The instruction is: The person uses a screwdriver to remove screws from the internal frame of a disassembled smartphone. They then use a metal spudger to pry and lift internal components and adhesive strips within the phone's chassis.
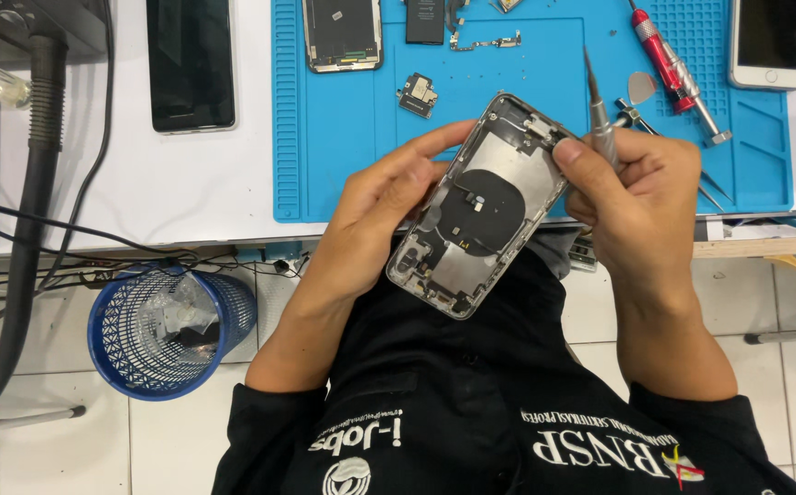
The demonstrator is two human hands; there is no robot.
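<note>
Head view looks straight down on a white desk (187, 183) whose right part is covered by a blue work mat (343, 137). Below the desk edge, on the tiled floor, stands a blue mesh waste basket (118, 353) with clear plastic inside. A thick grey hose (36, 183) runs down the left side. On the bare desk lies a dark phone (191, 64), face up, and a white phone (770, 41) rests at the mat's upper right corner.

Held above the mat's near edge is the opened phone housing (480, 206), tilted, its inside facing up with a dark round coil in the middle. The left hand (375, 215) grips its left long side, fingers curled over the upper edge. The right hand (641, 197) is closed around a slim grey screwdriver (598, 115), its shaft pointing away from the person, while a fingertip presses on the housing's top right corner.

On the mat lie a second phone frame (343, 35), a red-handled screwdriver (668, 64), a small camera module (418, 93) and a grey pick (642, 87).
</note>
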